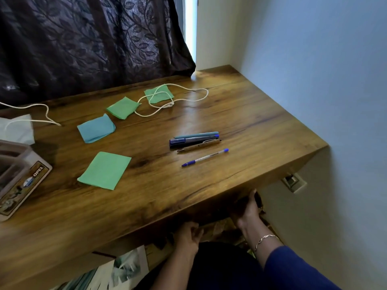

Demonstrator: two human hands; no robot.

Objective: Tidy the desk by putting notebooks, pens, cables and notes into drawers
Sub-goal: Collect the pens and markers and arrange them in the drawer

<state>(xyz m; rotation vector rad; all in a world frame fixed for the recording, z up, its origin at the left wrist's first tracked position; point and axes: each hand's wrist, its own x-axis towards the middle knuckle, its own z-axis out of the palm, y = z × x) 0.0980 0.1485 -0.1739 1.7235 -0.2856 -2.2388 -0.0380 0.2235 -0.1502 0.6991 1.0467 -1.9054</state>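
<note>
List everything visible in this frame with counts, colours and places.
desk: one, brown wood, fills the view
note pads: three green, one blue, left-centre of desk
cables: two, white, one looped over rear pad, one at left
pens: at least four, teal, blue, brown clustered, clear ballpoint apart, centre-right
organiser box: one, beige, OPEL label, left edge
curtain: one, dark, behind desk
wall socket: one, pale, under desk, right wall
left hand: one, under front edge, grip unclear
right hand: one, under front edge, bracelet on wrist

A blue sleeve (293, 268) covers the right forearm; a thin chain bracelet (264, 239) rings its wrist. Black clothing (219, 268) shows at six o'clock.
</note>
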